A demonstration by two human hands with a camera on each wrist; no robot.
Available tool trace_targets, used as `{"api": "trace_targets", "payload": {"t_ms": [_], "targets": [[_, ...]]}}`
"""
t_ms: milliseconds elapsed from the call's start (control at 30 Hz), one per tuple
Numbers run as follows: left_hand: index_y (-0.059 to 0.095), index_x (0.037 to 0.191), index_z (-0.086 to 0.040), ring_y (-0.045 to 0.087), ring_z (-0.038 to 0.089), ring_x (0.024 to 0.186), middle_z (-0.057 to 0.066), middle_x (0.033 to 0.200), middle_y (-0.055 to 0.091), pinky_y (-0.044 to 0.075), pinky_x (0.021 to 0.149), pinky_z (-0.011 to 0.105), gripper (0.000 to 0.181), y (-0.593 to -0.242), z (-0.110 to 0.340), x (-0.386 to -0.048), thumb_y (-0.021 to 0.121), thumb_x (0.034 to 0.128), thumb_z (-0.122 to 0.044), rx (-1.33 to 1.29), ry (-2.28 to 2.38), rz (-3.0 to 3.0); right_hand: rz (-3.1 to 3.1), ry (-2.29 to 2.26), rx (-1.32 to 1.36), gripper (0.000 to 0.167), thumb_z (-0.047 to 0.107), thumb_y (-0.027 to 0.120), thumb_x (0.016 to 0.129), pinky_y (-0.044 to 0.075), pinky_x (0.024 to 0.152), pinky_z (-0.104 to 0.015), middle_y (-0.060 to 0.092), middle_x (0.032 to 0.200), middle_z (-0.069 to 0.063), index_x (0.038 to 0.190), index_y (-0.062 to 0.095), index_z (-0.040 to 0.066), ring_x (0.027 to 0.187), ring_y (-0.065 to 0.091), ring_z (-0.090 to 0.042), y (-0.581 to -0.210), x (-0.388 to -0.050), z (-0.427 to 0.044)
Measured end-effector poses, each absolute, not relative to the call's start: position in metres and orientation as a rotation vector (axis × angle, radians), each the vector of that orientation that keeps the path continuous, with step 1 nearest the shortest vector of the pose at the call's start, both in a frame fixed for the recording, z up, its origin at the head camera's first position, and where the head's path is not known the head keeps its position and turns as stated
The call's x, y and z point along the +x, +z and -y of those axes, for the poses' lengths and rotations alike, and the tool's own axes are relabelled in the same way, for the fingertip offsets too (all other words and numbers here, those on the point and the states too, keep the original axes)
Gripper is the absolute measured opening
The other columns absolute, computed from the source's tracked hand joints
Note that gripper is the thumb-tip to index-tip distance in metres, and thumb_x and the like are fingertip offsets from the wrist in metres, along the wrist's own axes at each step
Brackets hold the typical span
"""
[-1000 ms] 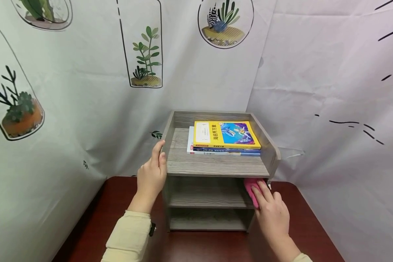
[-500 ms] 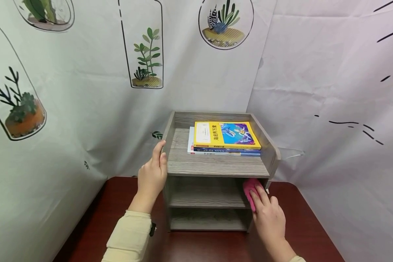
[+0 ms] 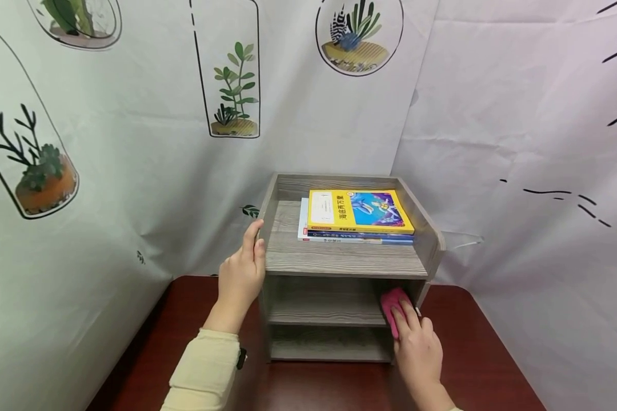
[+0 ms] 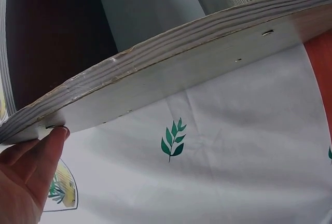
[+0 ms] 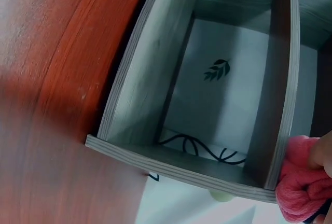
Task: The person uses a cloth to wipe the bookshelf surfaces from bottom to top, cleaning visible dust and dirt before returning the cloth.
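A grey wood-grain desktop shelf point(image 3: 313, 264) stands upright with an upper tray and two compartments below. My left hand point(image 3: 240, 269) grips the rim of its left side panel; in the left wrist view, fingers point(image 4: 49, 154) touch the panel's outer face. My right hand point(image 3: 419, 342) holds a pink cloth point(image 3: 392, 305) against the right side panel's front edge, beside the middle board. In the right wrist view the bunched pink cloth point(image 5: 301, 182) wraps that edge where the board meets the panel. Most of the right hand is out of that view.
Several books, a yellow one point(image 3: 360, 212) on top, lie stacked in the upper tray. The shelf stands on a dark red table point(image 3: 473, 342). White fabric point(image 3: 159, 142) printed with plants hangs behind and at both sides.
My right hand and the pink cloth have slid down along the right panel's front edge, from under the top board toward the middle board. My left hand keeps its place on the shelf.
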State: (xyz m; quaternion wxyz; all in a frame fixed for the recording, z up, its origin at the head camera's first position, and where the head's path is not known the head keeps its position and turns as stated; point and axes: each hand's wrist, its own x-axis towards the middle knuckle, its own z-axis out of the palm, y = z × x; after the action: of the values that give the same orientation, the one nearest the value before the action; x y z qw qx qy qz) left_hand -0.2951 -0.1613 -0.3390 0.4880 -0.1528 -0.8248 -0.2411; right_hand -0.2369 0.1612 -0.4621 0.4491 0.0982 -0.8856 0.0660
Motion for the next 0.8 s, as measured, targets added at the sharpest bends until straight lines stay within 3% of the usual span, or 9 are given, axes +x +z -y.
{"api": "trace_targets", "payload": {"t_ms": [800], "targets": [[0.042, 0.132, -0.01, 0.036, 0.021, 0.038, 0.009, 0.056, 0.045, 0.029, 0.035, 0.036, 0.037, -0.34, 0.16, -0.296, 0.035, 0.0998, -0.028, -0.384, -0.591, 1.968, 2.166, 0.346, 0.088, 0.046, 0.002, 0.075, 0.054, 0.039, 0.044, -0.037, 0.062, 0.113, -0.005, 0.1, 0.069, 0.01, 0.069, 0.048, -0.03, -0.473, -0.237, -0.146]]}}
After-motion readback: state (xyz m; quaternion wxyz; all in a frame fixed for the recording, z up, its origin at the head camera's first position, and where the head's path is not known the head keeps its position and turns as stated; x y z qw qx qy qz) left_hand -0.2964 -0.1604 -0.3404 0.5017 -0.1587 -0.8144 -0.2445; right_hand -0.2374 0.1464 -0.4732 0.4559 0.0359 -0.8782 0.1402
